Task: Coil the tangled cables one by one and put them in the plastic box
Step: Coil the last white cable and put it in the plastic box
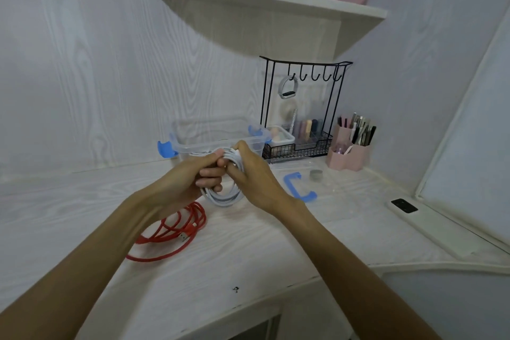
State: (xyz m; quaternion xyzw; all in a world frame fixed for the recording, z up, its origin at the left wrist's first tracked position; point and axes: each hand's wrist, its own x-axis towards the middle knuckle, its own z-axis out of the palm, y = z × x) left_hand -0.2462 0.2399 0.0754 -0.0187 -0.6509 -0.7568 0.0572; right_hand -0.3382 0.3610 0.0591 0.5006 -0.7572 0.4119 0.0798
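I note my left hand [193, 179] and right hand [249, 171] both grip the white cable [225, 197] coil; light, springy, best pinched across its bundled loops.

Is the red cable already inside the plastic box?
No, the red cable lies loose on the desk under the left forearm, well in front of the plastic box.

box [220, 138] behind hands [220, 174] — loose cable [171, 232] lower left, lid [311, 188] right
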